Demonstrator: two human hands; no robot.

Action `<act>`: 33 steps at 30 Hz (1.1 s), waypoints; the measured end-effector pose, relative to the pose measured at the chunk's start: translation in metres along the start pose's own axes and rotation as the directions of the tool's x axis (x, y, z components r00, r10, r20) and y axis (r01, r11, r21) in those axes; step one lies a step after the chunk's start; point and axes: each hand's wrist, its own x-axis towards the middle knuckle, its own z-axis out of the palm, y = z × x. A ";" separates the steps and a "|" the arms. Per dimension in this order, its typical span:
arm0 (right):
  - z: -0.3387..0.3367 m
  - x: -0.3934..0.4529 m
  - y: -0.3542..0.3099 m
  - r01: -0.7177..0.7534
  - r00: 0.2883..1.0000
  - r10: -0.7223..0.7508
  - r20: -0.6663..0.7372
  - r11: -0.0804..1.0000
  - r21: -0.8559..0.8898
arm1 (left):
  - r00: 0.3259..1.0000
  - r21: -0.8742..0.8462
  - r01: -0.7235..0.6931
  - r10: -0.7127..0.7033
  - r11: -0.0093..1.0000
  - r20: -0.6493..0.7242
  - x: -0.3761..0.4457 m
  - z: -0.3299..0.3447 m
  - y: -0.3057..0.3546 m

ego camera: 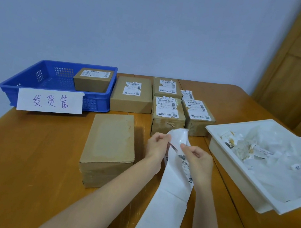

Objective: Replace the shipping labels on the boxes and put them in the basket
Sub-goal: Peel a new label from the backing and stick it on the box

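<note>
Label strip [169, 191] hangs between your two hands above the counter [19, 162]: your left hand [157, 145] pinches its upper edge, and your right hand [196, 159] pinches the peeling label beside it. Just left sits a bare box [108, 148] with no label. Four boxes with torn labels [167, 112] wait behind. One relabelled box [93, 80] lies in the blue basket [20, 83]. A white tray [236, 166] of scraps stands at your right.

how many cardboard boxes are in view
6, perhaps more hidden: one in the blue basket at, one bare-topped near the hands, four labelled behind at.
</note>
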 end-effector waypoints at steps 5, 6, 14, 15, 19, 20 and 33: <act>0.002 0.001 -0.001 0.075 0.990 -0.087 -0.107 0.991 -0.110 | 0.992 0.064 0.063 -0.070 0.996 0.109 -0.001 0.002 -0.001; 0.002 0.002 -0.002 0.084 0.988 -0.099 -0.122 0.989 -0.122 | 0.988 0.107 0.063 -0.077 0.992 0.133 -0.002 0.003 0.000; 0.003 0.003 -0.001 0.136 0.978 -0.173 -0.119 0.955 -0.264 | 0.967 0.289 -0.138 0.066 0.947 0.245 -0.006 0.009 -0.001; 0.003 0.004 0.000 0.137 0.977 -0.176 -0.121 0.952 -0.275 | 0.966 0.306 -0.151 0.074 0.940 0.249 -0.006 0.009 -0.001; 0.004 0.004 0.002 0.129 0.980 -0.163 -0.114 0.956 -0.263 | 0.960 0.355 -0.207 0.120 0.911 0.252 -0.007 0.008 0.000; 0.004 0.004 0.002 0.122 0.982 -0.153 -0.110 0.961 -0.249 | 0.957 0.359 -0.221 0.132 0.907 0.257 -0.007 0.007 0.000; 0.001 0.007 -0.007 -0.023 0.996 0.016 -0.086 0.996 -0.081 | 0.958 0.305 -0.212 0.135 0.928 0.254 -0.007 0.006 -0.002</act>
